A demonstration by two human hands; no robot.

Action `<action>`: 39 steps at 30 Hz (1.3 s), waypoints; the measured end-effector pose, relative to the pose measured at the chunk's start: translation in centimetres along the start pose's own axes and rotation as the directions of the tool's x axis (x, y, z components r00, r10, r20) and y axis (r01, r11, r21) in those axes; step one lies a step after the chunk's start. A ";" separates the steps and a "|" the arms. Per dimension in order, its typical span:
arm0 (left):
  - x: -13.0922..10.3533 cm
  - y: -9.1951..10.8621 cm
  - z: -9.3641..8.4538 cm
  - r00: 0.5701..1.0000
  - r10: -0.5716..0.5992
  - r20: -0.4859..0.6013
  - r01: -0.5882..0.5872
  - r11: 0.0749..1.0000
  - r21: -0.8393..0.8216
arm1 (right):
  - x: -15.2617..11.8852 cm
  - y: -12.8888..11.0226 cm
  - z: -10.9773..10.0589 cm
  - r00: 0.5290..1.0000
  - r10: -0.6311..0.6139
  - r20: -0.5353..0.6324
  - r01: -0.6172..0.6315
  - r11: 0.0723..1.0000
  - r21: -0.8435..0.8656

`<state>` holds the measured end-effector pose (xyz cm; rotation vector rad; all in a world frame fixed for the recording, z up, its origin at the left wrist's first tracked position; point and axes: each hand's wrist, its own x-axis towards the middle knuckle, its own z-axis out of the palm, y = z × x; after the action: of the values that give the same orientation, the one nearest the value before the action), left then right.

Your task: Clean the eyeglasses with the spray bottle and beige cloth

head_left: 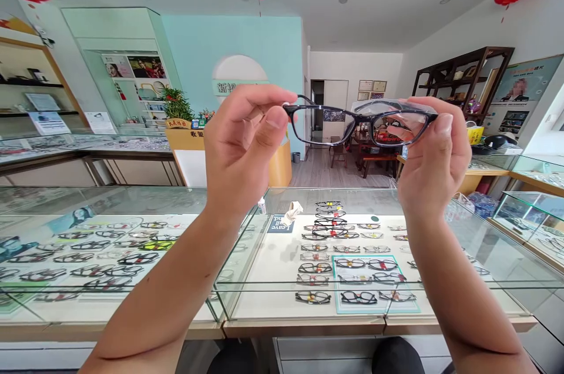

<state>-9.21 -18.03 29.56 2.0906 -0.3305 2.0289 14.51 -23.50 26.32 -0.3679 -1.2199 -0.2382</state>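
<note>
Held up in front of me is a pair of dark-framed eyeglasses, level and above the glass counter. My left hand pinches it between thumb and fingers at the left hinge corner. At the opposite hinge corner, my right hand has thumb and fingers closed on the frame. A thin, see-through whitish sheet, perhaps plastic, shows behind the right lens by the right fingers. The temples are mostly hidden behind the frame and hands. Through the lenses the room behind is visible.
Below is a glass display counter with rows of eyeglasses inside. A crumpled cream cloth and a small white bottle are near its far edge. Another case of glasses adjoins at left. Farther back is a wooden reception desk.
</note>
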 end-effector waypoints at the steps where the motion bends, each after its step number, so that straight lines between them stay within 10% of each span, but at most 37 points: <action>1: 0.0 0.3 0.1 1.000 0.008 -0.001 -0.008 1.000 0.002 | 0.0 0.1 -0.1 1.000 -0.003 0.005 0.003 1.000 -0.013; 10: -0.2 2.1 1.0 0.999 -0.018 -0.038 0.021 0.996 0.082 | -0.2 0.2 -0.2 0.998 0.055 -0.012 -0.055 0.998 0.011; 25: -4.2 -4.0 -0.1 0.913 -0.401 -0.076 0.389 0.912 -0.131 | -3.4 1.9 0.7 0.965 0.261 0.027 -0.262 0.964 0.048; 32: -13.6 -10.1 0.4 0.731 -0.669 -0.135 0.643 0.741 -0.193 | -10.7 8.8 -0.3 0.823 0.568 0.012 -0.568 0.823 0.006; 39: -22.9 -15.8 0.7 0.460 -0.878 -0.136 0.805 0.477 -0.352 | -18.4 16.7 -1.5 0.559 0.827 0.052 -0.829 0.558 0.029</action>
<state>-4.37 -2.80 6.76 1.2858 0.4564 1.4873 15.99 -9.11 6.08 -0.8731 -0.9540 0.6404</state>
